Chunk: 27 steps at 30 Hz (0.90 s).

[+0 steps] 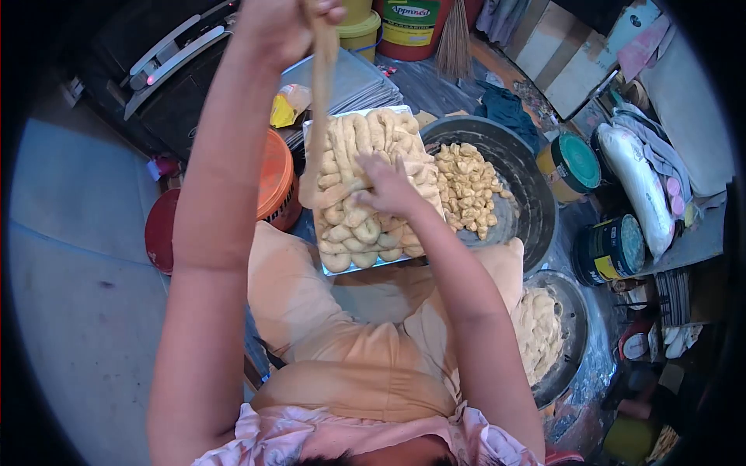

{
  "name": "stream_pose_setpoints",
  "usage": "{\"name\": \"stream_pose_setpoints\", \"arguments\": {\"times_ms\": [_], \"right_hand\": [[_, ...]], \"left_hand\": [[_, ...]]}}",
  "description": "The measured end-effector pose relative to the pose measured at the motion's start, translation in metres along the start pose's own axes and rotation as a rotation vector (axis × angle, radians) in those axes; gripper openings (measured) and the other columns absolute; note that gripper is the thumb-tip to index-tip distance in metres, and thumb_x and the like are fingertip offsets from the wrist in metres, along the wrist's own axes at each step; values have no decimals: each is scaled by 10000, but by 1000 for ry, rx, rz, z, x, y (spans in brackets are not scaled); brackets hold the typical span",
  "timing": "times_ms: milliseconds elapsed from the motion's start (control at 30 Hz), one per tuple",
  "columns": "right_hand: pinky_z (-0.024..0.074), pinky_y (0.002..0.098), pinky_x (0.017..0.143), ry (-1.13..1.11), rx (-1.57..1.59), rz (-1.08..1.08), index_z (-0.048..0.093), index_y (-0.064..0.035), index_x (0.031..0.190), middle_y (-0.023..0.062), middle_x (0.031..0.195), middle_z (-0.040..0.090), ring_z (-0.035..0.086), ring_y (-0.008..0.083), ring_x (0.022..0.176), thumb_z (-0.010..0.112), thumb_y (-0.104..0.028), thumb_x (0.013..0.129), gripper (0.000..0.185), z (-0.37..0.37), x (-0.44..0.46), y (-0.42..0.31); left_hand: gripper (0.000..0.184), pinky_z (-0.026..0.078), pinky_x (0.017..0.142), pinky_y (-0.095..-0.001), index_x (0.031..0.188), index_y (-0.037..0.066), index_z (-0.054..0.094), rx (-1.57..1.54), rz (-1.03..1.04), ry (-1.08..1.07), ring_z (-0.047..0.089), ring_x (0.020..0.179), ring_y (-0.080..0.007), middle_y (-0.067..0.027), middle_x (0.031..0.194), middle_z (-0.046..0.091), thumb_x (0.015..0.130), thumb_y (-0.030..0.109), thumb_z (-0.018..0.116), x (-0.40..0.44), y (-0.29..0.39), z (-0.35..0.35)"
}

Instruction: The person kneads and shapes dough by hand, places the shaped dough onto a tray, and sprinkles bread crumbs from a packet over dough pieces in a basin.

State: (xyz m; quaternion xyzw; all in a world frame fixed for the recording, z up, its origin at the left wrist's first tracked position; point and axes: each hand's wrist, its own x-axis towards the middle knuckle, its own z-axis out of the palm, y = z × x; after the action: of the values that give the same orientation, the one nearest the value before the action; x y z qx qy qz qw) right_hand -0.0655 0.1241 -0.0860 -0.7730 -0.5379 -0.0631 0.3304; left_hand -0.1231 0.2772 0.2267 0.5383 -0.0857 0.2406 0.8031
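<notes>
My left hand [284,31] is raised at the top of the view, its fingers closed around a long strip of dough [320,101]. The strip hangs down past the tray's left side, and its lower end bends right across the twisted dough. Over the middle of the tray, my right hand [388,185] has its fingers spread and slightly blurred. The strip's lower end lies beside its thumb and fingers; whether they press on it I cannot tell. Twisted and looped dough pieces [361,233] cover the white tray [336,272] in front of my knees.
A large dark basin [536,210] holds several small dough lumps [470,182]. Another basin [579,326] with a dough mass [538,334] stands by my right knee. An orange bucket [273,182], stacked trays [361,81], a margarine bucket [408,31] and lidded tubs [579,163] surround me.
</notes>
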Motion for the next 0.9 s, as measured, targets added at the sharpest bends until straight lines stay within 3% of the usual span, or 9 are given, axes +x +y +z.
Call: {"name": "stream_pose_setpoints", "arguments": {"times_ms": [100,200,300,400,467,600,700,833,900], "right_hand": [[123,572,1094,-466,-8,54,526,-109,1230,117,1160,534,456,315,1189,691,-468,710,653,-18,4,-11],[220,521,1083,-421,130,97,530,-62,1171,101,1101,532,488,275,1145,717,-418,726,600,-30,9,0],[368,405,995,137,755,539,553,-31,1065,97,1119,515,501,196,1096,716,-317,766,444,-32,17,18],[390,347,977,211,1205,518,520,-22,1096,93,1117,559,483,190,1150,699,-280,806,428,-70,22,21],[428,317,862,160,1222,634,532,-24,1070,88,987,584,537,166,1015,682,-201,798,357,-71,19,46],[448,286,786,233,1432,751,543,-24,1060,59,820,606,583,155,896,636,-112,806,285,-67,11,81],[498,298,762,281,1232,763,500,-15,1129,70,916,612,615,178,849,579,-58,854,290,-52,9,100],[495,286,753,255,1029,780,495,-11,1165,71,920,606,607,162,858,591,-27,842,337,-31,5,106],[489,280,739,221,1013,777,506,-20,1166,63,911,599,593,149,842,608,-38,835,347,-23,3,107]], "left_hand": [[258,403,471,-270,882,69,549,27,-49,90,424,484,-111,2,610,452,947,314,505,40,-39,8],[226,425,478,-274,879,63,559,-53,-171,44,463,505,-112,-12,653,499,924,284,542,73,-88,1],[266,448,670,-253,995,7,586,300,-270,-21,530,675,-116,-23,766,533,935,258,521,52,-123,36],[300,473,831,-288,1005,22,655,496,-463,-239,615,863,-163,-59,923,642,877,292,625,37,-163,35],[298,443,846,-311,998,28,638,546,-511,-265,568,879,-158,-55,894,620,846,283,657,26,-195,22],[319,448,905,-380,1125,33,524,107,-468,-139,581,960,-189,-86,966,618,873,202,622,-7,-213,-28],[379,444,893,-399,1204,64,455,-319,-319,131,581,918,-203,-101,939,606,872,166,607,-36,-234,-92],[357,452,883,-356,1140,57,547,800,-588,269,575,944,-217,-104,1004,587,827,182,664,-85,-234,-133],[387,443,897,-333,1151,53,567,918,-487,188,577,995,-237,-132,1044,602,803,181,681,-110,-238,-149]]}}
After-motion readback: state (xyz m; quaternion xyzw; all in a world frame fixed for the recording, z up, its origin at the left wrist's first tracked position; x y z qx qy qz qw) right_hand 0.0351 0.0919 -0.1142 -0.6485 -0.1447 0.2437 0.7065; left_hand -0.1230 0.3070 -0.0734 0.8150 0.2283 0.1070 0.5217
